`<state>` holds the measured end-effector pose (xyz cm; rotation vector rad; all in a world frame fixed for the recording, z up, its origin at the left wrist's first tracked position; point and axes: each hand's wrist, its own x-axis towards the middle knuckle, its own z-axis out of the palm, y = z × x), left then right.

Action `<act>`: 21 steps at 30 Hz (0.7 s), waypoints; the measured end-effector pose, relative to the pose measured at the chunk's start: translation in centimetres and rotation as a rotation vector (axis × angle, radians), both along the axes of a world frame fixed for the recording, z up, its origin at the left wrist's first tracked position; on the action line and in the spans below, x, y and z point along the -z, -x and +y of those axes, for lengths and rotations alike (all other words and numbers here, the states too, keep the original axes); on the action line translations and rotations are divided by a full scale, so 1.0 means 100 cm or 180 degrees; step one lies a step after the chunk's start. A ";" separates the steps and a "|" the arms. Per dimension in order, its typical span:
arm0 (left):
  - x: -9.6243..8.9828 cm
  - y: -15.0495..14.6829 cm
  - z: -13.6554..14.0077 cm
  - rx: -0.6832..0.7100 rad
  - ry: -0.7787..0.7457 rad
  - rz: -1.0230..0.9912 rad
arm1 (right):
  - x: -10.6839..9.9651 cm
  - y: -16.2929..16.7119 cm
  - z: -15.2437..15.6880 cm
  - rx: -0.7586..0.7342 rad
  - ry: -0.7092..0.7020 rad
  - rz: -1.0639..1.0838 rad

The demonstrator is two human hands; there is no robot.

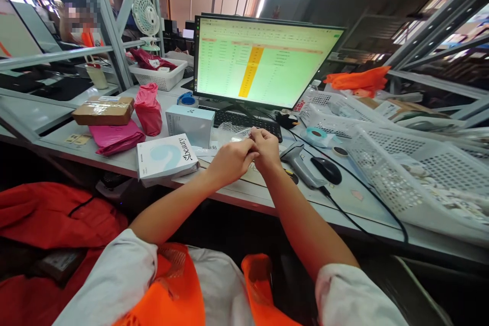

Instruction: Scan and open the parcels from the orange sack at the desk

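My left hand (234,160) and my right hand (265,147) meet over the front of the desk, fingers curled and pressed together. What they pinch, if anything, is hidden. Just behind them lies crumpled clear plastic (229,133); I cannot tell whether the fingers touch it. Left of my hands a flat white box (167,158) with a pale blue swirl and the word "Sbeauty" lies at the desk edge. Behind that box stands a pale blue-grey box (191,126). A grey handheld scanner (303,165) lies right of my right hand, beside a black mouse (326,170).
A monitor (263,61) stands behind a black keyboard (273,126). Pink parcels (116,137) and a brown carton (103,110) are on the left. White perforated baskets (393,168) line the right, with a black cable (376,198) before them. A person (82,20) is at far left.
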<state>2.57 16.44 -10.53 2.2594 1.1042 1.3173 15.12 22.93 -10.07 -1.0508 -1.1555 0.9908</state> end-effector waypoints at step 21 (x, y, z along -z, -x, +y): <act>0.107 -0.022 -0.093 0.2331 0.4107 -0.3536 | 0.013 -0.065 -0.173 -0.1647 -0.1299 -0.2682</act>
